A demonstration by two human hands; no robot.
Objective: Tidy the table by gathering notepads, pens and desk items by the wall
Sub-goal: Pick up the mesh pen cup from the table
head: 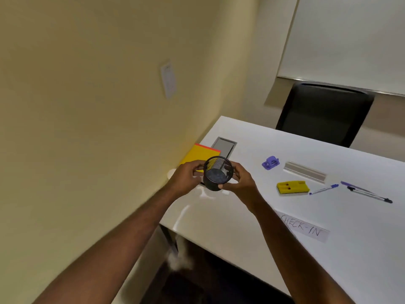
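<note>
Both hands grip a black mesh pen cup (217,173) near the wall side of the white table (252,227). My left hand (186,179) holds its left side and my right hand (237,182) its right side. The cup looks empty. Behind it a yellow notepad (198,153) with a red top edge lies against the wall. Out on the table lie a purple hole punch (270,163), a yellow eraser block (292,187), a blue-capped pen (324,189), a purple pen (350,185) and a dark-tipped pen (370,195).
A clear sign holder (304,172) and a paper strip reading CHECK-IN (303,228) lie on the table. A grey cable hatch (224,145) is set into the tabletop near the wall. A black chair (324,113) stands behind the table.
</note>
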